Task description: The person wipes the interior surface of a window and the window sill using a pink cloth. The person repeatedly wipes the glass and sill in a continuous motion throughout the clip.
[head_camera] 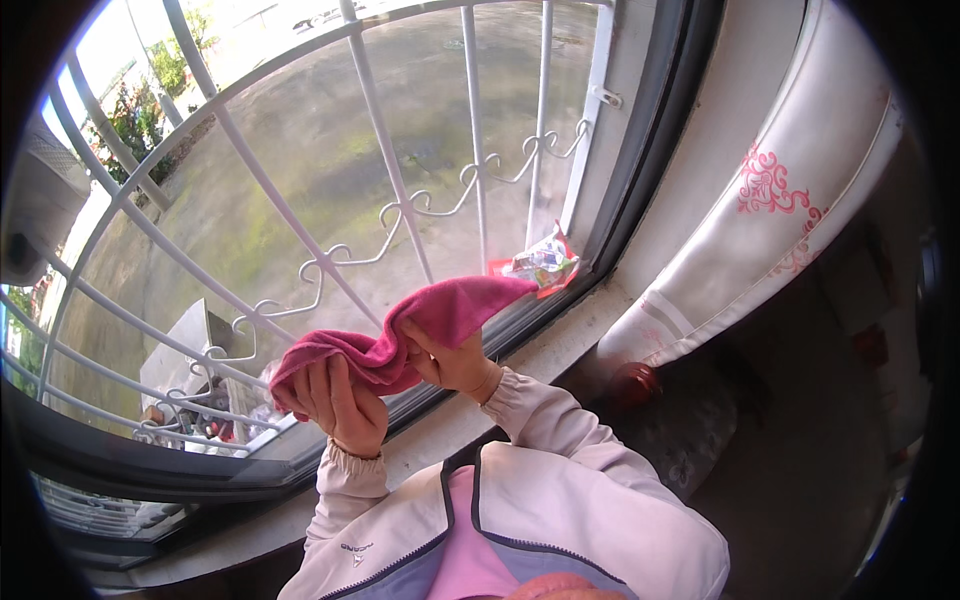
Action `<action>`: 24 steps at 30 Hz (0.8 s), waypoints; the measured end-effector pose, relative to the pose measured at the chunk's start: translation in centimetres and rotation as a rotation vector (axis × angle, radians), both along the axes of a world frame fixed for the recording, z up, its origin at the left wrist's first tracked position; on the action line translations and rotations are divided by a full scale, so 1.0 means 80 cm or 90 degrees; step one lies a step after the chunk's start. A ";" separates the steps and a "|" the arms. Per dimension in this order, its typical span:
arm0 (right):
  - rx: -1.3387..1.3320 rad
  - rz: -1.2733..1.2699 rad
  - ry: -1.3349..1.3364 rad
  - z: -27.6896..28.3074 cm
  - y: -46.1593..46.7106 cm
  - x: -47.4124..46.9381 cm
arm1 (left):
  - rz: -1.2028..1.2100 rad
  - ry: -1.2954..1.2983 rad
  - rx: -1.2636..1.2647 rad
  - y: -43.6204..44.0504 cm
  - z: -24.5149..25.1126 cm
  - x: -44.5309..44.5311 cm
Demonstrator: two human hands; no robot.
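Note:
A dark pink cloth (pixel 375 352) stretches, bunched and folded, between my two hands in front of the window. Its left end is gripped by my left hand (pixel 341 405), with the fingers curled over the fabric. Further right, my right hand (pixel 450 360) pinches the middle of the cloth between thumb and fingers. From there a loose pointed end reaches out to the right, its tip in front of a crumpled plastic packet (pixel 544 261) at the window's corner. Folds hide some of my fingertips.
White metal window bars (pixel 379 124) with scrollwork stand just beyond the cloth. A dark window frame (pixel 540 322) and a pale sill (pixel 577 345) run below my hands. At right hangs a white curtain (pixel 750 202) with a red pattern. Assorted items (pixel 217 416) lie behind the bars at lower left.

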State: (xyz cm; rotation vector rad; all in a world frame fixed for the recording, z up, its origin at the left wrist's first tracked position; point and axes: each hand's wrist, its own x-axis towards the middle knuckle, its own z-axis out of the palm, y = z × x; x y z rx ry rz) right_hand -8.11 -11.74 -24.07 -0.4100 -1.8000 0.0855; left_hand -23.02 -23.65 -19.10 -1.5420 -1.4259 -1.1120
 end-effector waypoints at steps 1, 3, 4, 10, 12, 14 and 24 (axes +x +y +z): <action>-0.045 0.018 0.020 -0.031 -0.006 0.006 | 0.001 0.014 -0.029 -0.004 -0.021 0.002; -0.125 -0.051 -0.010 -0.089 -0.012 0.033 | -0.051 0.041 -0.067 0.002 -0.060 0.017; -0.138 -0.088 0.019 -0.113 -0.010 0.051 | -0.078 0.028 -0.137 0.006 -0.075 0.028; -0.259 -0.188 0.181 -0.138 0.072 0.140 | -0.279 0.100 -0.304 0.094 -0.081 0.117; -0.239 -0.182 0.275 -0.107 0.111 0.152 | -0.323 0.111 -0.324 0.130 -0.059 0.150; -0.255 -0.118 0.392 -0.062 0.144 0.158 | -0.347 0.089 -0.297 0.156 -0.029 0.178; 0.018 -0.117 0.175 0.112 0.092 0.066 | -0.161 -0.023 -0.024 0.080 0.051 0.094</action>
